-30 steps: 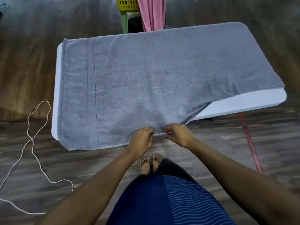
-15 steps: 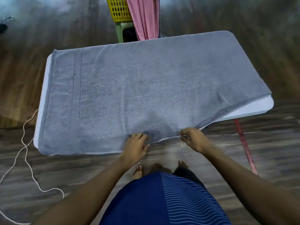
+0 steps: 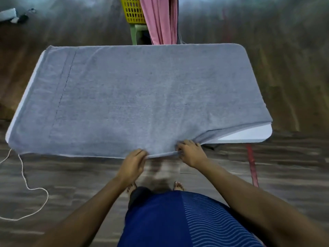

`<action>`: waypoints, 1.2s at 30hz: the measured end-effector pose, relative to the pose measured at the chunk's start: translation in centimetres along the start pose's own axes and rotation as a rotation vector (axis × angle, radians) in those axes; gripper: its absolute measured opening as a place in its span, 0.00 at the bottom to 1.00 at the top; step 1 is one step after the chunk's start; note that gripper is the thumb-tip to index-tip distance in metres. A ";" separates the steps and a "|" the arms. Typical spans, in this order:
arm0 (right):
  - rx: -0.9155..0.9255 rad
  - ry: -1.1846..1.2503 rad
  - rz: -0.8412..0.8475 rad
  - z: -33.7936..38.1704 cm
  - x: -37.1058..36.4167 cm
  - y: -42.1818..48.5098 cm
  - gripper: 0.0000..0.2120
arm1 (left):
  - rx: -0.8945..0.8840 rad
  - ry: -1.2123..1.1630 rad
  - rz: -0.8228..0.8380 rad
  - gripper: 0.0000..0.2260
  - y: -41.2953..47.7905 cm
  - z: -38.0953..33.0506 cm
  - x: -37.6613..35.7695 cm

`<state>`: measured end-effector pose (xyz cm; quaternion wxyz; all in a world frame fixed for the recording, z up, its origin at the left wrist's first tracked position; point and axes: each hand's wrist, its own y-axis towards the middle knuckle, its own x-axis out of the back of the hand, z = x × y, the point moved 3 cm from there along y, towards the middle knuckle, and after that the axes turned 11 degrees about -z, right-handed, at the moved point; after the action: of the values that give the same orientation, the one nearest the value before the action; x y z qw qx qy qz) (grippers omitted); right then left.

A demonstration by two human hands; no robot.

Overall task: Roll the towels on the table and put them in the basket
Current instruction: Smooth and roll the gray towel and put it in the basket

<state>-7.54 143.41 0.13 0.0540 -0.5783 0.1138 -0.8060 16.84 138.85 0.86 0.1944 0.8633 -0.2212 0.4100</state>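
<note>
Hands pinching the grey towel (image 3: 142, 97) at its near hem
Your left hand (image 3: 132, 164) and right hand (image 3: 191, 153) curl their fingers round that hem (a short stretch runs taut between them); the towel lies spread across the white surface (image 3: 252, 133), and the yellow basket (image 3: 132, 10) stands beyond the far edge.

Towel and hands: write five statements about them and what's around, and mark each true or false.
1. The towel lies spread over the table. True.
2. The left hand and right hand both grip the towel's near edge. True.
3. The towel is rolled up. False: it lies flat, unrolled.
4. The basket stands on the towel. False: it stands beyond the table's far edge.
5. The table's near right corner shows bare. True.
</note>
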 end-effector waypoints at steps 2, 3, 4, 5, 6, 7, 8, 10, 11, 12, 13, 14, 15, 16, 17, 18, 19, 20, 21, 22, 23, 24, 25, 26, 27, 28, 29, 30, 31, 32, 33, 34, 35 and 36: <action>-0.042 -0.039 -0.019 -3.6 0.7 -0.5 0.15 | 0.008 0.033 -0.015 0.12 -0.2 -0.3 0.4; -0.062 -0.047 -0.028 -5.4 1.1 -0.7 0.15 | 0.008 0.049 -0.012 0.12 -0.3 -0.6 0.5; -0.081 -0.040 -0.034 -6.9 1.5 -1.0 0.14 | 0.014 0.069 -0.008 0.12 -0.3 -0.7 0.4; -0.097 -0.022 -0.041 -8.2 1.9 -1.4 0.12 | 0.034 0.094 0.001 0.12 -0.2 -0.8 0.2; -0.105 0.002 -0.050 -9.3 2.1 -1.8 0.09 | 0.067 0.124 0.005 0.12 -0.2 -0.9 -0.1; -0.103 0.031 -0.056 -9.9 2.4 -2.3 0.08 | 0.115 0.159 0.003 0.11 -0.1 -1.2 -0.4; -0.094 0.057 -0.066 -10.4 2.5 -2.7 0.07 | 0.162 0.196 -0.003 0.10 0.1 -1.6 -1.0; -0.068 0.079 -0.097 -10.5 2.7 -3.4 0.08 | 0.215 0.233 0.035 0.16 0.8 -3.5 -3.0; -0.063 0.087 -0.114 -10.7 2.9 -3.7 0.09 | 0.207 0.226 0.081 0.19 1.5 -5.0 -4.6; -0.057 0.098 -0.138 -10.7 3.0 -4.0 0.10 | 0.185 0.216 0.126 0.21 2.3 -6.6 -6.1; -0.048 0.109 -0.161 -10.3 3.1 -4.0 0.10 | 0.155 0.202 0.164 0.22 3.0 -8.1 -7.4; -0.043 0.124 -0.181 -10.2 3.3 -4.0 0.10 | 0.109 0.182 0.182 0.23 3.7 -9.8 -8.6; -0.046 0.145 -0.199 -10.3 3.6 -4.1 0.10 | 0.062 0.156 0.185 0.24 4.5 -11.5 -9.9; -0.045 0.165 -0.216 -10.3 3.8 -4.1 0.10 | 0.038 0.138 0.170 0.24 5.2 -13.0 -10.7; -0.040 0.179 -0.227 -10.2 4.2 -4.1 0.11 | 0.033 0.133 0.135 0.23 5.8 -14.2 -11.0; -0.039 0.190 -0.230 -10.4 4.5 -4.1 0.11 | 0.027 0.143 0.089 0.23 6.3 -15.4 -11.1; -0.035 0.198 -0.234 -10.7 4.8 -4.1 0.11 | 0.015 0.160 0.043 0.24 7.0 -16.3 -11.3; -0.029 0.209 -0.236 -10.9 5.0 -4.1 0.11 | -0.001 0.171 0.009 0.23 7.5 -16.9 -11.3; -0.022 0.225 -0.238 -11.0 5.2 -4.1 0.10 | -0.019 0.175 0.001 0.22 7.9 -17.0 -11.5; -0.016 0.239 -0.244 -11.2 5.3 -4.2 0.09 | -0.040 0.171 0.014 0.20 8.3 -17.0 -11.8; -0.012 0.250 -0.247 -11.4 5.4 -4.3 0.09 | -0.061 0.156 0.035 0.16 8.6 -17.0 -12.0; -0.015 0.253 -0.243 -11.8 5.4 -4.3 0.09 | -0.084 0.128 0.050 0.13 8.8 -16.9 -12.0; -0.021 0.246 -0.232 -12.1 5.5 -4.3 0.09 | -0.106 0.092 0.058 0.09 8.8 -16.7 -11.9; -0.029 0.228 -0.214 -12.7 5.4 -4.3 0.10 | -0.122 0.060 0.061 0.06 8.7 -16.6 -11.6; -0.040 0.204 -0.197 -13.5 5.4 -4.2 0.10 | -0.125 0.037 0.070 0.04 8.7 -16.5 -11.3; -0.057 0.176 -0.179 -14.4 5.5 -4.2 0.09 | -0.121 0.028 0.084 0.04 8.8 -16.4 -10.9; -0.077 0.143 -0.171 -15.5 5.6 -4.3 0.09 | -0.111 0.028 0.099 0.03 8.8 -16.2 -10.6; -0.109 0.113 -0.172 -16.9 5.7 -4.4 0.08 | -0.097 0.035 0.116 0.03 8.9 -16.0 -10.4; -0.152 0.088 -0.185 -18.3 5.8 -4.7 0.08 | -0.084 0.044 0.132 0.02 8.9 -15.8 -10.2; -0.209 0.066 -0.199 -19.9 6.0 -5.2 0.08 | -0.074 0.052 0.149 0.02 8.9 -15.7 -10.2; -0.273 0.047 -0.212 -21.5 6.1 -5.7 0.08 | -0.066 0.059 0.163 0.02 9.0 -15.6 -10.2; -0.336 0.037 -0.222 -23.0 6.2 -6.4 0.07 | -0.064 0.068 0.174 0.01 9.0 -15.7 -10.2; -0.392 0.031 -0.229 -24.3 6.2 -7.2 0.06 | -0.063 0.079 0.184 0.01 9.0 -15.9 -10.3; -0.440 0.028 -0.232 -25.3 6.1 -8.0 0.05 | -0.067 0.090 0.194 0.01 9.1 -16.1 -10.4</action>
<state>-33.08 152.88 -0.05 -0.1674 -0.5741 0.2201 -0.7707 -3.99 142.01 3.47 0.1921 0.8115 -0.3085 0.4576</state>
